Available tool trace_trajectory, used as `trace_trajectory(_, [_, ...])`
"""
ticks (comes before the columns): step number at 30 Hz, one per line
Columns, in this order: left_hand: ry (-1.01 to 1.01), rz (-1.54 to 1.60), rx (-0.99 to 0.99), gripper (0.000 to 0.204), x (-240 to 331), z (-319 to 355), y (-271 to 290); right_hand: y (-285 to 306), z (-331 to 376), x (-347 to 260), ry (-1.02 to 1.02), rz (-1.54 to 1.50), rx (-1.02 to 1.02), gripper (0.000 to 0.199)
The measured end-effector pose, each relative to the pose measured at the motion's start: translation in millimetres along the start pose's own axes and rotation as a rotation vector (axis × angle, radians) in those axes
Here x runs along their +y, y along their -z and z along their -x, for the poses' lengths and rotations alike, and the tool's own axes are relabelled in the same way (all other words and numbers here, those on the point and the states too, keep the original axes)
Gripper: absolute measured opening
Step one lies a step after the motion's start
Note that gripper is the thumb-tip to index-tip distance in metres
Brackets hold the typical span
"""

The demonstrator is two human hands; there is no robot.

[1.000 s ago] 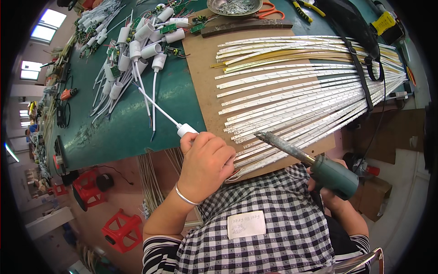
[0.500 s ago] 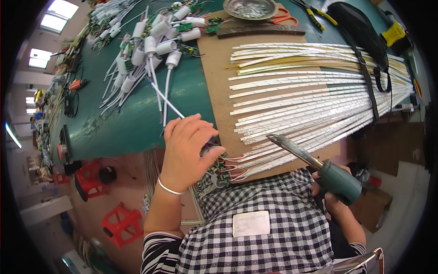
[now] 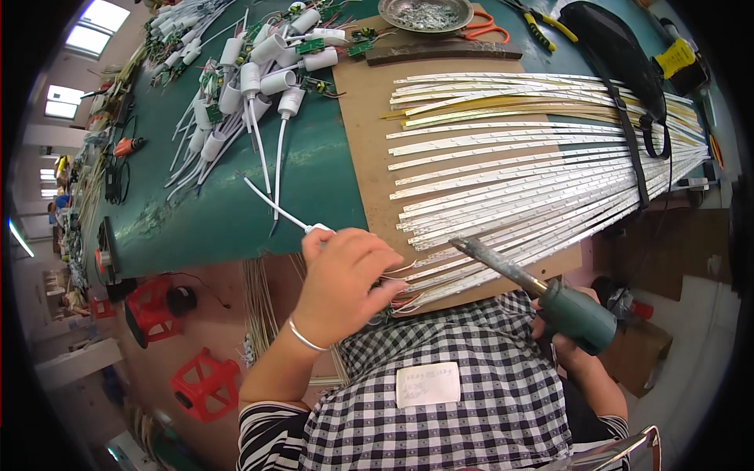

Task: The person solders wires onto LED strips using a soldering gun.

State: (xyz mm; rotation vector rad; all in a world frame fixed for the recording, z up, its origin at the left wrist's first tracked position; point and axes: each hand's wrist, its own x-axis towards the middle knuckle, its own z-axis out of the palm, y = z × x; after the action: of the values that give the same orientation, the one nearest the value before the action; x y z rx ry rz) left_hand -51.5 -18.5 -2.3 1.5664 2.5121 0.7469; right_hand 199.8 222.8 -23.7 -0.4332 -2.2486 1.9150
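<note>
My left hand [image 3: 351,276] is closed over a white plastic lamp cap, mostly hidden under the fingers. Its white cable [image 3: 275,202] sticks out to the upper left. Thin red and white wires [image 3: 402,298] run from beneath this hand to the near ends of the lowest LED strips [image 3: 463,271]. In my right hand [image 3: 575,357] is a soldering iron [image 3: 577,314] with a thick green handle, its dark tip pointing left above the strips. Many slim white LED strips [image 3: 503,145] fan out over a brown board [image 3: 369,149].
White lamp caps [image 3: 269,49] with cables and green circuit boards are heaped on the green table [image 3: 314,157]. A metal bowl [image 3: 424,16] of solder bits, orange scissors [image 3: 487,27], pliers [image 3: 542,27] and a black bag [image 3: 616,55] lie at the back. Red stools [image 3: 206,385] stand lower left.
My left hand has shifted right and down with the white cap and cable, and now covers the small circuit boards seen before. The soldering iron has moved slightly left and down.
</note>
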Motion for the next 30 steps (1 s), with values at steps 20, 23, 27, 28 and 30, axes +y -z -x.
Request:
trace_trajectory(20, [0.006, 0.026, 0.092, 0.010, 9, -8, -22, -5, -7, -12, 0.120, 0.346, -0.119, 0.053])
trace_trajectory(23, [-0.001, 0.020, 0.087, 0.010, 9, -7, -21, -8, -12, -16, 0.153, 0.435, -0.121, 0.052])
trace_trajectory(27, [-0.001, 0.021, 0.088, 0.009, 9, -7, -21, -8, -15, -17, 0.179, 0.468, -0.159, 0.050])
trace_trajectory(28, [-0.003, 0.019, 0.086, 0.009, 9, -7, -21, -8, -15, -17, 0.175, 0.469, -0.161, 0.049])
trace_trajectory(30, [-0.004, 0.017, 0.085, 0.009, 9, -7, -21, -8, -15, -15, 0.196, 0.483, -0.156, 0.049])
